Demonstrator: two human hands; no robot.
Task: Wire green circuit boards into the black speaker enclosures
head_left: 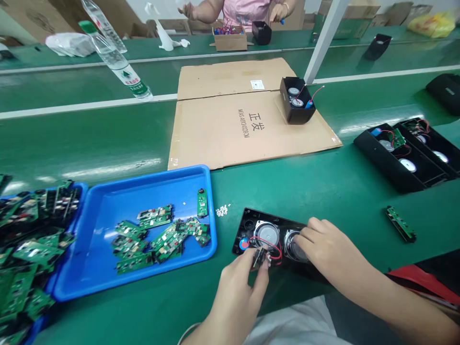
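A black speaker housing (pixel 282 220) lies on the green bench in front of me, its inner side up. Two round drivers show in it, a left driver (pixel 268 234) and a partly covered right driver (pixel 296 247). Between thumb and fingers my left hand (pixel 239 282) pinches a small circuit board (pixel 259 258) over the housing's near edge. Red wires (pixel 276 249) loop beside that board, and a blue round part (pixel 244 244) sits at the left end. My right hand (pixel 328 244) is closed over the housing's right part; its fingertips are partly hidden.
A blue tray (pixel 212 211) with several green circuit boards (pixel 167 239) stands left, beside a heaped tray. Flattened cardboard (pixel 215 124) bears an open speaker box (pixel 297 100). More speaker housings (pixel 391 158) and a loose board (pixel 400 224) lie right. Across the bench sits a person (pixel 246 12).
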